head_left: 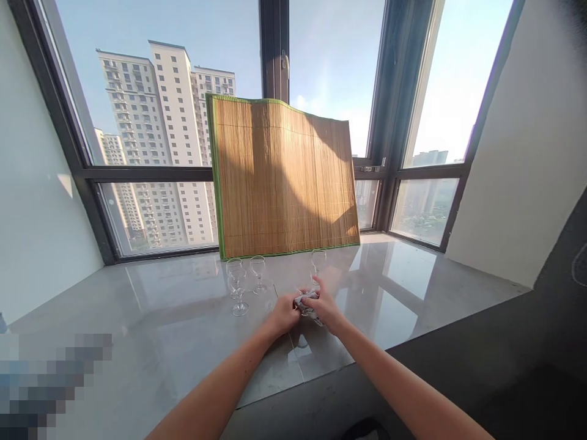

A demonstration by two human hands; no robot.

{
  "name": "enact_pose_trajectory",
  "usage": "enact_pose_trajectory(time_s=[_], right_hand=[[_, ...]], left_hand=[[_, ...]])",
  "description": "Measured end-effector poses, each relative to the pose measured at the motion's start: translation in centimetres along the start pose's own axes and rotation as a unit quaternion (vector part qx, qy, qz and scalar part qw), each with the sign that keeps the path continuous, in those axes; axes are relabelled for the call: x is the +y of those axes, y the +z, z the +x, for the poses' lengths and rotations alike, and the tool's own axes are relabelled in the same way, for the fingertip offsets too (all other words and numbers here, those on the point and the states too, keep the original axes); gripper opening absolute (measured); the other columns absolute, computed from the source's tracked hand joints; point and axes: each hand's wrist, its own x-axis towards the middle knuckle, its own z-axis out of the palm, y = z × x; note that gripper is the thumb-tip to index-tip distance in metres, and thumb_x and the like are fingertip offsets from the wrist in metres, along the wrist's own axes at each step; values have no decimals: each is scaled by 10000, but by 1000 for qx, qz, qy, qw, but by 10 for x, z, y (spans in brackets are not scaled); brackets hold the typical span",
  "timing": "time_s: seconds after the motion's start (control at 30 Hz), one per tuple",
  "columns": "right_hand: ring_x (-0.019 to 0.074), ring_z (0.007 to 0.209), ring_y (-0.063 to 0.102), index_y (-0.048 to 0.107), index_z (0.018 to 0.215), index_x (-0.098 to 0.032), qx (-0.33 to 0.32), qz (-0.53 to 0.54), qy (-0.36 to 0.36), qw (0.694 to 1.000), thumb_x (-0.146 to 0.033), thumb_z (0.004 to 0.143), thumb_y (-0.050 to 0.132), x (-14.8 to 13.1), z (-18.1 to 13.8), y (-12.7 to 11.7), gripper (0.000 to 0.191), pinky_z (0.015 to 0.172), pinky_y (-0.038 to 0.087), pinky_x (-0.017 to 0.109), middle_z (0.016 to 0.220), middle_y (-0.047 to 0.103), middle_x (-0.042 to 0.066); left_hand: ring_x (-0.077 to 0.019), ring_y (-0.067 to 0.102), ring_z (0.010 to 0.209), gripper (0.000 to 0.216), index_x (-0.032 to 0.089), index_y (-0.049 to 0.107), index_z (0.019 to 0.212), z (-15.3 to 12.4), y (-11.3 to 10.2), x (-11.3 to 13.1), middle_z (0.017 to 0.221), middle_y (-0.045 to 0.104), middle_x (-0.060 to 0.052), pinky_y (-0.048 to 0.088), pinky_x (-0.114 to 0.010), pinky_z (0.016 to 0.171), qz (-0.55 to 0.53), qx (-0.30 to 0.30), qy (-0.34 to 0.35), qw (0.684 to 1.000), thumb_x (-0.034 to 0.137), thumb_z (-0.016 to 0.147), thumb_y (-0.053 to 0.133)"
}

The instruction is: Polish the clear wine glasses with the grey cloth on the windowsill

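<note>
My right hand (326,307) is closed on a crumpled pale patterned cloth (309,300), low over the grey sill. My left hand (284,315) meets it from the left, its fingers curled against the cloth; what they grip is mostly hidden, perhaps clear glass. Just beyond my hands stands a clear stemmed glass (318,261), its lower part partly covered by my right hand. To the left, another stemmed glass (258,269) is upright. Beside it, a nearer stemmed glass (238,287) overlaps a stemmed glass (234,264) behind it.
A bamboo mat (284,183) with green edging leans upright against the window behind the glasses. The glossy tiled sill (174,318) reflects light and ends at a front edge below my hands. Dark window frames (151,174) and white walls (518,153) enclose it.
</note>
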Motion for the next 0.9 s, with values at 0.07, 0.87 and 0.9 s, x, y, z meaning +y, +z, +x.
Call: enact_pose_trajectory(time_s=[0.07,0.87,0.9], right_hand=[[194,749,672,351,1307,-239,4,-8,-11,1000,-291,559,775,3,3,1,861,694,531,337,900,685,11],[204,847,633,277,1390,-155,312,-229,-52,921,-387,642,643,1,30,-43,864,665,480,261,1188,583,137],[205,857,630,258,1400,-162,333,-248,-69,907,-383,671,622,0,22,-39,844,662,477,265,1206,567,139]], left_hand=[[-185,627,827,406,173,720,1031,0,2,-4,888,729,-37,471,-276,776,29,9,-20,999,104,734,451],[-264,372,1210,439,187,447,1239,-8,-108,-1,1271,398,-134,309,-430,1029,140,604,-106,777,359,837,490],[-248,397,1174,413,189,454,1223,-8,-107,-3,1253,401,-128,328,-415,1018,107,603,-117,781,364,849,475]])
